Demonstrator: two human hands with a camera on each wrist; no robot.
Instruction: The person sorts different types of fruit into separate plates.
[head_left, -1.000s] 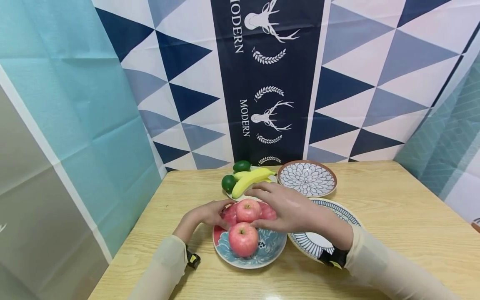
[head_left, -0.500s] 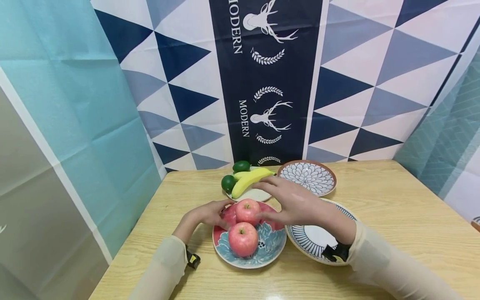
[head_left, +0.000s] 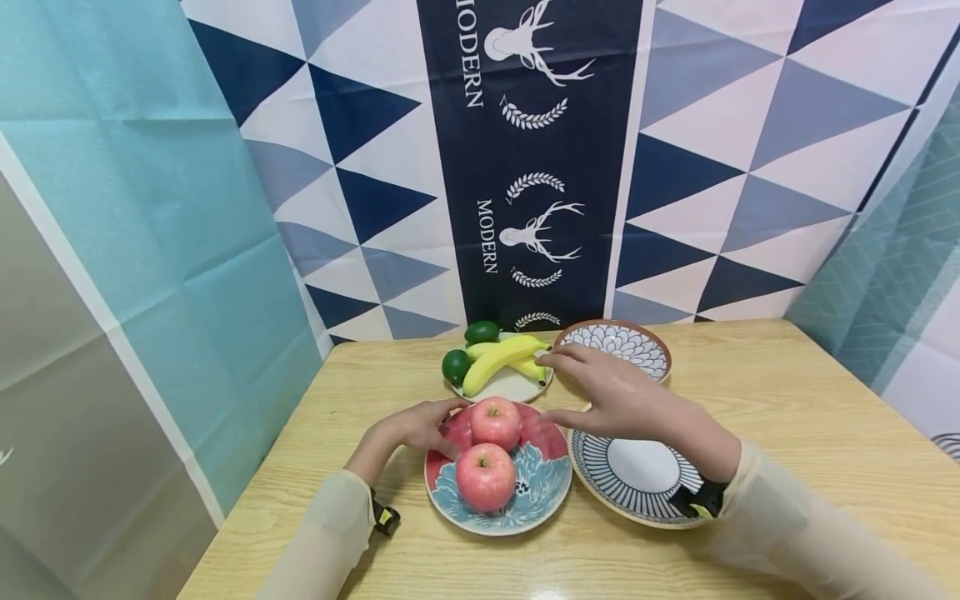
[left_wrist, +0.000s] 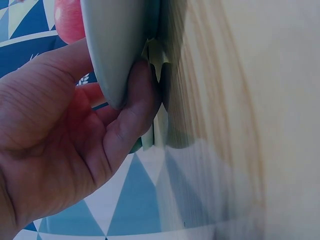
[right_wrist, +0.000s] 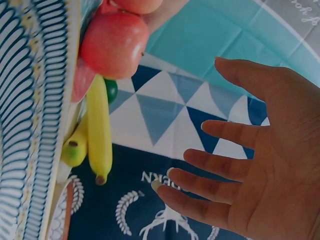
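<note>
Two red apples, a front apple (head_left: 486, 478) and a back apple (head_left: 496, 422), sit on a red and blue patterned plate (head_left: 546, 485). At that plate's left rim, my left hand (head_left: 417, 427) grips the edge. In the left wrist view the thumb lies over the plate (left_wrist: 107, 45) and curled fingers of the left hand (left_wrist: 55, 130) reach beneath it. My right hand (head_left: 628, 395) hovers over a blue-striped white plate (head_left: 622, 479), right of the apples. The right wrist view shows the palm of the right hand (right_wrist: 255, 165), fingers spread and holding nothing.
Behind the apples, a small pale plate (head_left: 506, 387) carries yellow bananas (head_left: 497, 364) and two dark green fruits (head_left: 455, 367). A brown-rimmed plate (head_left: 660, 354) with a petal pattern stands at the back right, partly covered by the right hand. Patterned cloth (head_left: 375, 192) hangs behind the wooden table (head_left: 810, 417).
My right hand has moved away from the apples to the right, over the striped plate, uncovering more of the bananas. The left hand and both apples have stayed in place.
</note>
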